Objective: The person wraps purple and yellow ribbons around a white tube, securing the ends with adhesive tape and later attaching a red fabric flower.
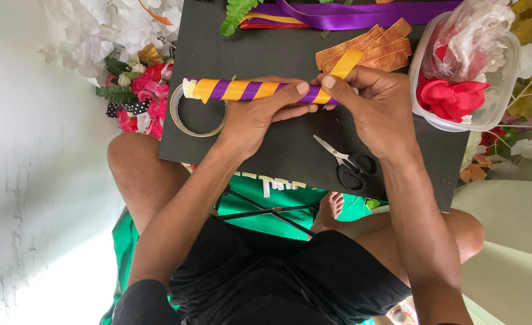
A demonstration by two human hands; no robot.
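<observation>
I am extending both forearms forward, converging at the hands. My left hand point(251, 117) is lying palm-down, fingers curled in a grip, thumb stretched toward the right. My right hand point(377, 108) is closing in a pinch, index finger and thumb pressing together, wrist bending slightly inward. The two hands are touching at the fingertips.

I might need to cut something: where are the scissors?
The scissors lie on the black board, just below the right hand, toward the board's near edge.
</observation>
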